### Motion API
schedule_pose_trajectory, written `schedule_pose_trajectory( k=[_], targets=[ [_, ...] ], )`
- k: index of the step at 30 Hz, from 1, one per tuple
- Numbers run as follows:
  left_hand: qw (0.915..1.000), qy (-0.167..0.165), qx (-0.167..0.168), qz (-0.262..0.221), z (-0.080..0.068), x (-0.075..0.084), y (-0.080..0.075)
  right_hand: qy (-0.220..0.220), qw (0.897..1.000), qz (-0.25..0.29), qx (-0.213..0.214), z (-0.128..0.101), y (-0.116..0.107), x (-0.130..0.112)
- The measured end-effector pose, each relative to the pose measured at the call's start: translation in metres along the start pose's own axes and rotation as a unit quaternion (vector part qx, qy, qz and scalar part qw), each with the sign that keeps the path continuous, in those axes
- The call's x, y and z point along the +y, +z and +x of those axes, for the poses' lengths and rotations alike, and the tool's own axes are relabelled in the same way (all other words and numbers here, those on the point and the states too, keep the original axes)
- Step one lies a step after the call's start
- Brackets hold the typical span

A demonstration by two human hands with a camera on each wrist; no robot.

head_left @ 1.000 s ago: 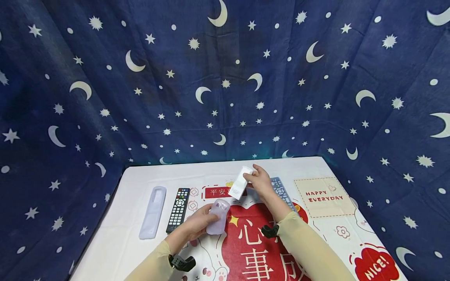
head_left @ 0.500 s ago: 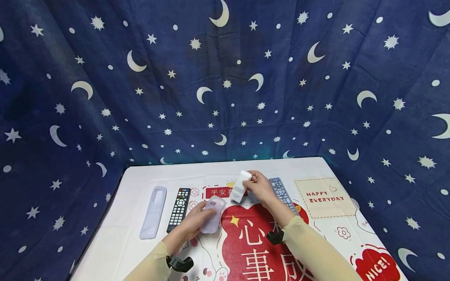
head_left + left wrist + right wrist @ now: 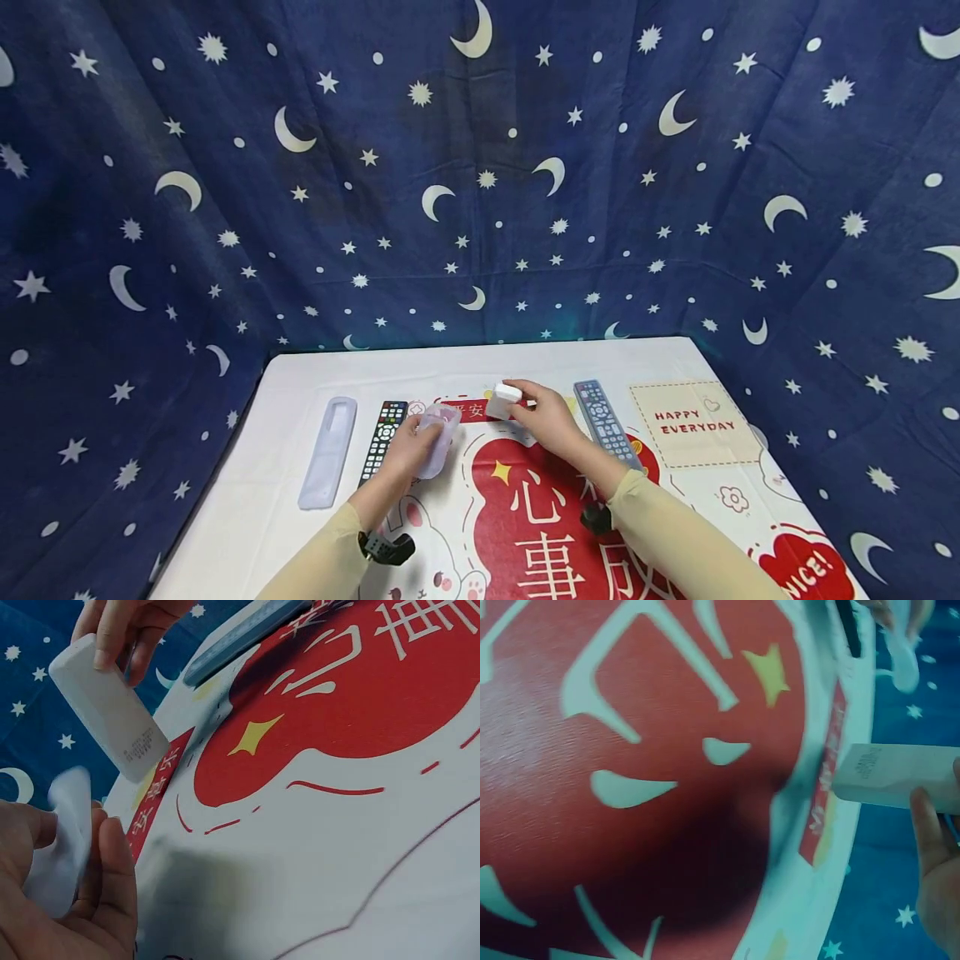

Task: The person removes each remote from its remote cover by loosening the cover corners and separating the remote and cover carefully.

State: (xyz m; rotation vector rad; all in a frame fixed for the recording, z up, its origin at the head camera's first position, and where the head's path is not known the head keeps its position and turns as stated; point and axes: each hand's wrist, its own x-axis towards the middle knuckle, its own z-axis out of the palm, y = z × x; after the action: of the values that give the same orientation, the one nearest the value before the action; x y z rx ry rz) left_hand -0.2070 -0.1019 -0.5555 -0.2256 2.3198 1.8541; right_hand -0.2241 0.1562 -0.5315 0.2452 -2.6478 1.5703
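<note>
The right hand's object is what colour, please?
The object is white, clearest in the left wrist view.

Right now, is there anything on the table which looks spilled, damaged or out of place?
Nothing stands out: I see no spill or damage on the table. The left hand holds a translucent sleeve, the right hand a white device. The black remote and blue-grey remote only slant opposite ways.
</note>
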Motion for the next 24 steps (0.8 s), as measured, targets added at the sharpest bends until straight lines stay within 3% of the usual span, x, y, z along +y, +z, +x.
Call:
schedule_pose_trajectory(
  k=[7,12,17,24],
  targets=[
    [0.9973,-0.048,-0.039,-0.04,0.009,0.005,0.004,-0.083,0.99,-0.1,-0.05,-0.009,0.009,0.007],
    [0.9973,-0.049,-0.042,-0.034,0.013,0.005,0.008,-0.155,0.968,-0.174,-0.095,-0.013,0.013,0.011],
    [0.9991,-0.031,-0.026,0.008,0.018,0.002,0.011,-0.228,0.936,-0.238,-0.127,-0.016,0.017,0.016],
    [0.997,-0.003,-0.022,0.074,0.023,0.0,0.01,-0.32,0.872,-0.341,-0.141,-0.022,0.017,0.02]
  ],
)
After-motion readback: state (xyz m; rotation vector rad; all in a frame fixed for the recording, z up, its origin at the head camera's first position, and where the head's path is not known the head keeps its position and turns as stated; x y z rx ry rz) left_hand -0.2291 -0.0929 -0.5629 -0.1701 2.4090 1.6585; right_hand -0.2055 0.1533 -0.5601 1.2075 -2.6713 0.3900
